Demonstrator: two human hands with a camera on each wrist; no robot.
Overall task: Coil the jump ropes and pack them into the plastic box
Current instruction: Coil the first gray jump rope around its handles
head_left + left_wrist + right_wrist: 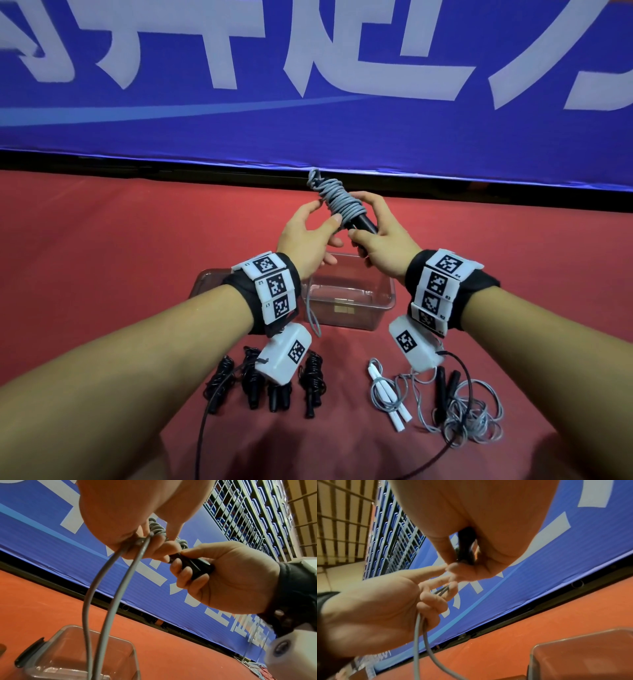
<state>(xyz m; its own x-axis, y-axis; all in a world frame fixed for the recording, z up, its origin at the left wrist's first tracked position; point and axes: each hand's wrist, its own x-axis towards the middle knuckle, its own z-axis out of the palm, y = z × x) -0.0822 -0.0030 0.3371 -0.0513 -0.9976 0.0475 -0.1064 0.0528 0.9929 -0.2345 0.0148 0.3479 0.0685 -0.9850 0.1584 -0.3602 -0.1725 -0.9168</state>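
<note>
Grey cord [337, 198] is wound in tight turns round black handles [364, 224], the bundle tilted up and away from the person. Right hand [382, 240]: fingers [181, 572] curled round the lower end of the handles, thumb on top. Left hand [308, 240]: thumb and forefinger pinch the coil at its lower turns; the other fingers [435, 580] lie nearly straight, and two strands of the cord pass between them. These strands form a loose loop [313, 315] that hangs below the left wrist, in front of the box's left edge. Clear plastic box [349, 308] stands open on the red table [102, 257], directly beneath both hands; no rope is visible in it. A lid [205, 284] lies just beside it to the left, partly hidden by the left wrist. Nearer the person, four coiled black ropes [270, 380] lie side by side in a row at left. At right lie a grey rope with white handles [390, 397] and a loose grey rope with black handles [472, 411], their cords tangled together. Both wrists carry bands with printed markers and a white camera housing. A blue banner [308, 85] with white lettering stands beyond the table's far edge.
</note>
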